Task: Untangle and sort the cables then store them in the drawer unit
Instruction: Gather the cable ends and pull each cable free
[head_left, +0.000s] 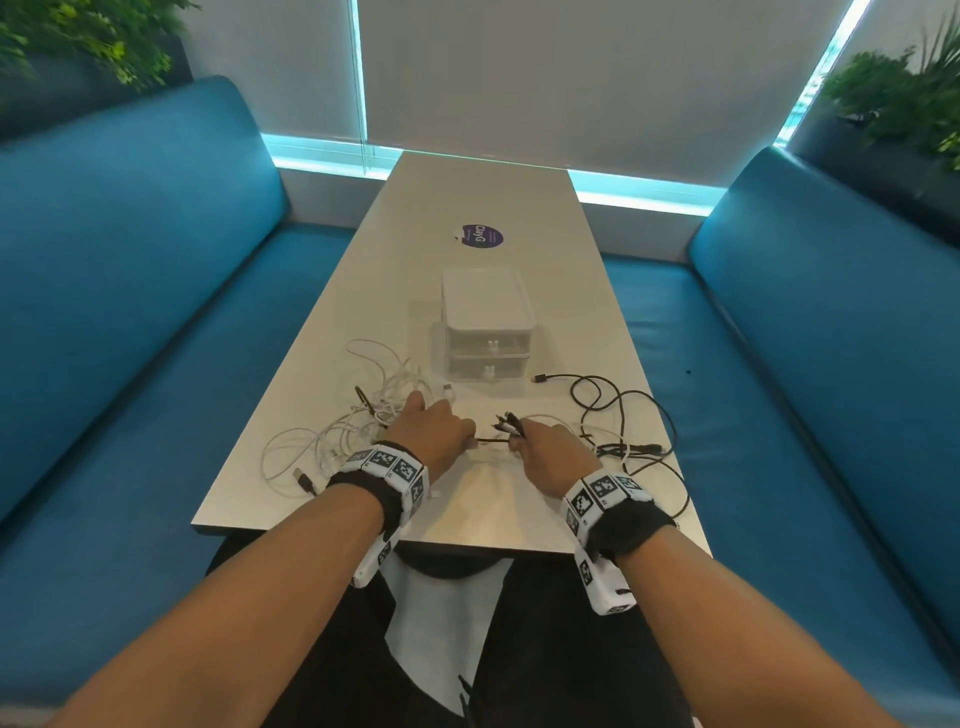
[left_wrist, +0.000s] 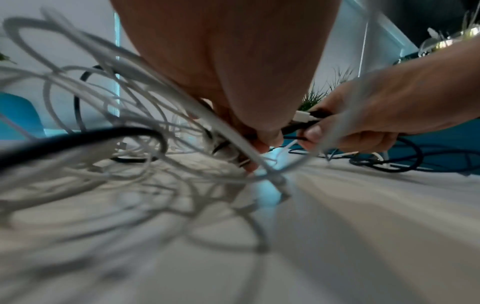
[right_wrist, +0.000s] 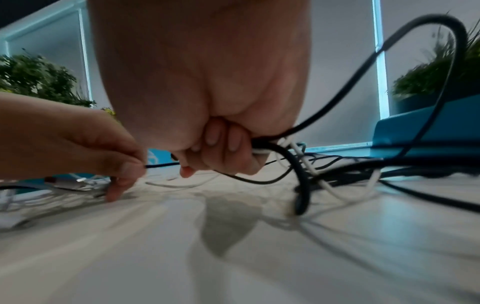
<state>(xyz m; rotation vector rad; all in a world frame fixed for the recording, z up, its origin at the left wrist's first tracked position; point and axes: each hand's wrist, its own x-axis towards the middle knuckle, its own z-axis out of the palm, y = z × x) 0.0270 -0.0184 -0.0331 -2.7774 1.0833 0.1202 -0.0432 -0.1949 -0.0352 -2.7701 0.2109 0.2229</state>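
A tangle of white cables (head_left: 358, 415) lies on the table (head_left: 493, 509) at the left, and looped black cables (head_left: 623, 410) lie at the right. Behind them stands the small translucent drawer unit (head_left: 488, 332), both drawers closed. My right hand (head_left: 524, 439) grips a bundle of black and white cable ends (head_left: 506, 422), its fingers (right_wrist: 228, 148) curled round them. My left hand (head_left: 460, 434) pinches a thin black cable (right_wrist: 161, 164) that runs across to the right hand. In the left wrist view the white cables (left_wrist: 103, 115) crowd around the left fingers (left_wrist: 267, 139).
A round purple sticker (head_left: 483, 236) sits on the table beyond the drawer unit. Blue benches (head_left: 130, 291) run along both sides, with plants (head_left: 904, 98) behind them. A dark USB plug (head_left: 306, 480) lies near the front left edge.
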